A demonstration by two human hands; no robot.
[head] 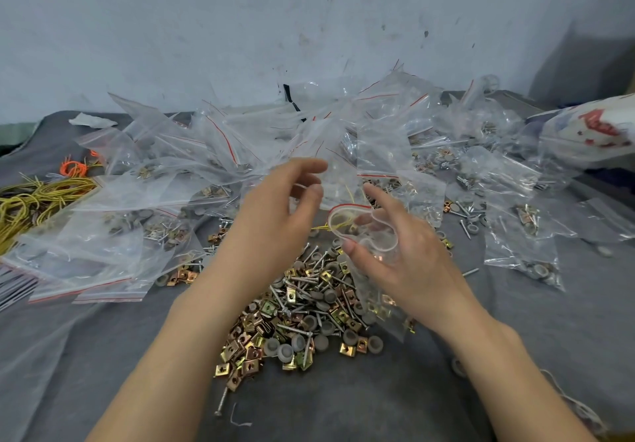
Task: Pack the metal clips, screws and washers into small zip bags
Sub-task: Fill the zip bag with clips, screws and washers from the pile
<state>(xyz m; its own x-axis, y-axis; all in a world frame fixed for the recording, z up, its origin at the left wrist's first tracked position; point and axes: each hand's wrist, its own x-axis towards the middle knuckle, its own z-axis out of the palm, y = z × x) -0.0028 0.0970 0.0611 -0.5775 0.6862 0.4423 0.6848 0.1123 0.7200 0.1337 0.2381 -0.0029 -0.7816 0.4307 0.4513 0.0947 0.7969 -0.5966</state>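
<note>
A heap of brass-coloured metal clips, long screws and grey washers [302, 307] lies on the grey cloth in front of me. My right hand [395, 256] holds a small clear zip bag [364, 228] with a red zip line, its mouth spread open by my fingers above the heap. My left hand [278, 215] hovers just left of the bag mouth, fingers loosely curled, thumb near forefinger; whether it pinches a small part I cannot tell.
Many filled and empty zip bags [213, 153] pile up behind the heap and to both sides. Yellow and orange rubber bands [37, 197] lie at the far left. A printed plastic package [598, 132] sits at the right. A wall [309, 22] stands close behind.
</note>
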